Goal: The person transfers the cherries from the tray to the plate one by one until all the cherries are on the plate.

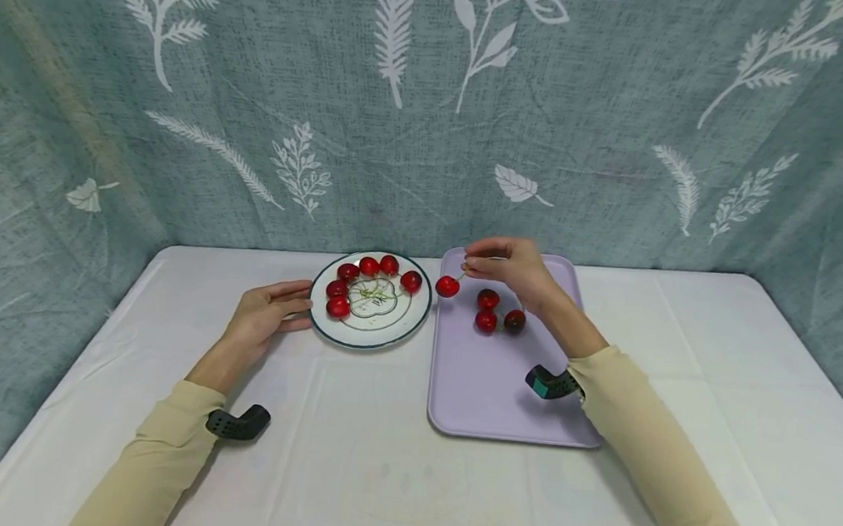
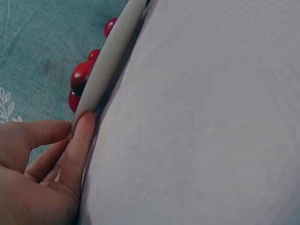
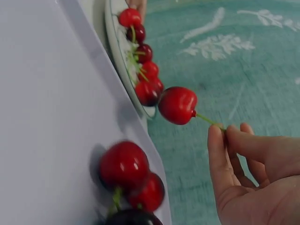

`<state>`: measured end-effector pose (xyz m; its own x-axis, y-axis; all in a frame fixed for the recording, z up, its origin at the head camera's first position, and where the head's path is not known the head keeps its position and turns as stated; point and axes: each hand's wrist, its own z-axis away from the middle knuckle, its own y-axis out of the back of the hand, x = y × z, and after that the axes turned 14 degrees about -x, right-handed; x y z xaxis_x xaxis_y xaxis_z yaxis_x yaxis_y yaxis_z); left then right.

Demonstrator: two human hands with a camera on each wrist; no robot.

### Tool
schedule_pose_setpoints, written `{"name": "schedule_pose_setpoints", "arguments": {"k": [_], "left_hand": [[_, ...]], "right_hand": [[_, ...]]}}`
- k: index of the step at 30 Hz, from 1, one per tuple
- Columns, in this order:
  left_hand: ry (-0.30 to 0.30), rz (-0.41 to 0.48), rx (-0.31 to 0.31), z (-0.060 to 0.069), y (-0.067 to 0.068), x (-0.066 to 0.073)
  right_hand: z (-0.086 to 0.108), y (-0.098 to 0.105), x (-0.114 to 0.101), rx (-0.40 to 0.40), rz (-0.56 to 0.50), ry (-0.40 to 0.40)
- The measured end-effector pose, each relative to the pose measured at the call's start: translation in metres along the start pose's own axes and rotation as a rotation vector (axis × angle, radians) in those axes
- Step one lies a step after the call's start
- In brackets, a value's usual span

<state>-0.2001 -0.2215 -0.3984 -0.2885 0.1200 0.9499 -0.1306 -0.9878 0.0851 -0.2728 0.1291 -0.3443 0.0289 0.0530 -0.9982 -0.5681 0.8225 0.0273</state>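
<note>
Free passage runs over the near counter [image 1: 365, 475] between the sleeves [image 1: 157, 449]. Cherries [image 1: 338, 307] obstruct the left and far sides of the plate [image 1: 381, 337]; a curtain [image 1: 406, 178] bounds the far edge.

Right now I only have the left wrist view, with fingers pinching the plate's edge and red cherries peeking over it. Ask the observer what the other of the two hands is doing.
Observer: The right hand pinches a single cherry by its stem.
Operator: My view cuts the plate off. How many cherries lie on it?
Observer: The head view shows six cherries in a curved row along the rim.
Operator: And what's on the far side of it from my hand?
Observer: A lilac tray bearing three cherries in a loose cluster.
</note>
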Motion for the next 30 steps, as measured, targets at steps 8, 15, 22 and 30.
{"name": "schedule_pose_setpoints", "arguments": {"k": [8, 15, 22, 30], "left_hand": [[0.005, -0.011, 0.01, 0.0, 0.0, 0.0], [-0.003, 0.002, 0.006, 0.0, 0.0, -0.001], [-0.009, 0.004, 0.008, 0.0, -0.001, -0.002], [-0.018, 0.017, 0.009, 0.0, -0.001, -0.002]], "right_hand": [[-0.008, -0.017, 0.001, -0.031, 0.057, -0.011], [-0.013, -0.032, 0.002, -0.047, 0.079, -0.001], [-0.018, -0.047, 0.004, -0.055, 0.092, -0.003], [-0.021, -0.065, 0.012, -0.123, 0.174, 0.052]]}}
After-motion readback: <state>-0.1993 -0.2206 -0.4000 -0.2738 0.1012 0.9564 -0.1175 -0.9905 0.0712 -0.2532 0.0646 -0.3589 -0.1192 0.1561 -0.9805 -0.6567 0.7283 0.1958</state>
